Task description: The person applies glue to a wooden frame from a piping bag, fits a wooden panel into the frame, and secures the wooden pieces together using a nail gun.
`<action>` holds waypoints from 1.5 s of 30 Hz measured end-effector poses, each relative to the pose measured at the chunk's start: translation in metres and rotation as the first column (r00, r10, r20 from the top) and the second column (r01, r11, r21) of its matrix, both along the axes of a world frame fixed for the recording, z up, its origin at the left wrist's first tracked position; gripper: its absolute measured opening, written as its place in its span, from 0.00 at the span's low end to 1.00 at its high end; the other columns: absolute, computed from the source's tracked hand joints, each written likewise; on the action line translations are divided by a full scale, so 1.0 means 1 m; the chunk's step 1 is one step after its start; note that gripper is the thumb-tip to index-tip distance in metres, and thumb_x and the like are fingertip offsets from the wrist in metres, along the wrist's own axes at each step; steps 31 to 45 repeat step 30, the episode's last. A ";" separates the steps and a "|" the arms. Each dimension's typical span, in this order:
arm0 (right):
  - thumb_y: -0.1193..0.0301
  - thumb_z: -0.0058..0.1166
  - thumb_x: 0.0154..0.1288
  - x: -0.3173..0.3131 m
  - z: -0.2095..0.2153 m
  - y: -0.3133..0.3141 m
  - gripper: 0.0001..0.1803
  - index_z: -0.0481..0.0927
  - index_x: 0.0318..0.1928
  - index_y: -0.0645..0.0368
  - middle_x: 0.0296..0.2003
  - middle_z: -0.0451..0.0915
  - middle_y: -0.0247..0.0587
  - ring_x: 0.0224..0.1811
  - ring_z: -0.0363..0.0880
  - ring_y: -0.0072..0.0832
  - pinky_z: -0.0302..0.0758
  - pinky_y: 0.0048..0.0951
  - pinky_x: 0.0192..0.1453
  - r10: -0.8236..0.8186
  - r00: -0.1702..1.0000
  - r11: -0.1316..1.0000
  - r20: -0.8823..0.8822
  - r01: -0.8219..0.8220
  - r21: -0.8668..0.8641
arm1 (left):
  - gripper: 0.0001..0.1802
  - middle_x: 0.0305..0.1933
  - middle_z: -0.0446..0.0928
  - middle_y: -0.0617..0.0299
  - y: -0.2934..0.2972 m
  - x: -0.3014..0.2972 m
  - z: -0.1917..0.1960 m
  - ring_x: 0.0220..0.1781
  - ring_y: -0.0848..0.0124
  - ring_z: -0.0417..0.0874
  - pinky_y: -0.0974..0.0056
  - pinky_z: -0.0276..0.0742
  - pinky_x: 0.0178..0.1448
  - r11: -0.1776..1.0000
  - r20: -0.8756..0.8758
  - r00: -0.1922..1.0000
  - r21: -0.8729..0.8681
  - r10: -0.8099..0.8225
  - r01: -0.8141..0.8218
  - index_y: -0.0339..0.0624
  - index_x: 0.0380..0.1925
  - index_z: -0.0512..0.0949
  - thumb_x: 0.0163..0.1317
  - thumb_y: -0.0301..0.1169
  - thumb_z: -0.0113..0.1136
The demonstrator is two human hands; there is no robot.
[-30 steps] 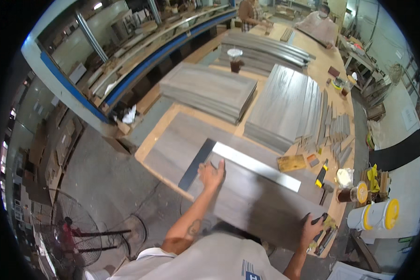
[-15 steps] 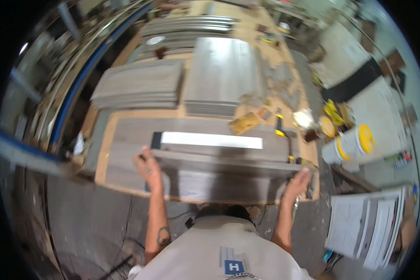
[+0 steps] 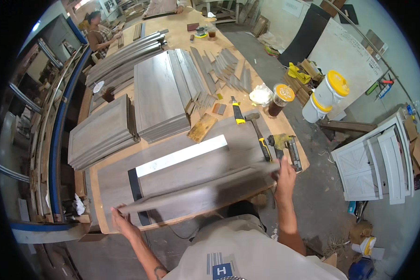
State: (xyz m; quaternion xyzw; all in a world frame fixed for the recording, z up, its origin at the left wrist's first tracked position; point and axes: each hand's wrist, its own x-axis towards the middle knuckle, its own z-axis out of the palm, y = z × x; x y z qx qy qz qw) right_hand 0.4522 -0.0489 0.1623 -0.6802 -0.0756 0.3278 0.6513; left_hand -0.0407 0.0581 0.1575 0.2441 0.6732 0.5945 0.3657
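A long grey wood panel point(image 3: 205, 193) stretches between my hands above the near edge of the worktable, blurred by motion. At its left end my left hand point(image 3: 123, 220) is closed around the edge. My right hand point(image 3: 285, 176) grips the opposite end, beside a nail gun point(image 3: 281, 140). Beneath the panel lies a larger grey board point(image 3: 112, 182) with a white strip point(image 3: 182, 156) and a black strip point(image 3: 135, 186) on it. A hammer point(image 3: 259, 133) with a black and yellow handle rests just beyond my right hand.
Stacked grey cabinet doors point(image 3: 156, 91) and a second stack point(image 3: 100, 133) stand farther back, near loose wood offcuts point(image 3: 226, 65). A utility knife point(image 3: 237, 112) and an iced drink point(image 3: 277, 105) sit at the right. White buckets point(image 3: 329, 88) stand beyond the table. Another person point(image 3: 98, 35) works at far left.
My view has swung, so the table now runs diagonally. The panel slants in the picture, its left end lower and its right end higher. Both hands keep hold of it.
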 end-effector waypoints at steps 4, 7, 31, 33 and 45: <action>0.58 0.54 0.72 0.029 -0.036 -0.044 0.19 0.80 0.48 0.64 0.41 0.83 0.37 0.40 0.80 0.22 0.74 0.23 0.43 0.168 0.963 0.986 -0.210 -0.161 0.052 | 0.25 0.51 0.80 0.51 -0.037 -0.042 -0.013 0.55 0.63 0.78 0.56 0.69 0.62 0.927 0.069 0.989 -0.343 -0.133 0.149 0.32 0.51 0.77 0.63 0.42 0.65; 0.58 0.56 0.71 0.032 -0.042 -0.050 0.23 0.80 0.51 0.67 0.44 0.81 0.40 0.47 0.77 0.28 0.72 0.28 0.53 0.390 0.856 0.894 -0.340 -0.440 -0.083 | 0.29 0.52 0.80 0.48 -0.065 -0.031 -0.041 0.57 0.61 0.78 0.58 0.70 0.63 0.883 -0.145 0.953 -0.435 -0.264 0.178 0.25 0.52 0.77 0.61 0.41 0.67; 0.57 0.62 0.60 -0.006 -0.115 0.104 0.44 0.58 0.69 0.69 0.65 0.65 0.65 0.71 0.58 0.58 0.56 0.48 0.75 0.571 0.729 0.753 0.378 -0.282 -0.595 | 0.42 0.59 0.70 0.34 0.080 0.061 -0.127 0.62 0.42 0.71 0.36 0.69 0.60 0.772 -0.587 0.657 -0.636 -0.473 -0.012 0.33 0.62 0.67 0.56 0.53 0.64; 0.57 0.62 0.60 -0.006 -0.115 0.104 0.44 0.58 0.69 0.69 0.65 0.65 0.65 0.71 0.58 0.58 0.56 0.48 0.75 0.571 0.729 0.753 0.378 -0.282 -0.595 | 0.42 0.59 0.70 0.34 0.080 0.061 -0.127 0.62 0.42 0.71 0.36 0.69 0.60 0.772 -0.587 0.657 -0.636 -0.473 -0.012 0.33 0.62 0.67 0.56 0.53 0.64; 0.57 0.62 0.60 -0.006 -0.115 0.104 0.44 0.58 0.69 0.69 0.65 0.65 0.65 0.71 0.58 0.58 0.56 0.48 0.75 0.571 0.729 0.753 0.378 -0.282 -0.595 | 0.42 0.59 0.70 0.34 0.080 0.061 -0.127 0.62 0.42 0.71 0.36 0.69 0.60 0.772 -0.587 0.657 -0.636 -0.473 -0.012 0.33 0.62 0.67 0.56 0.53 0.64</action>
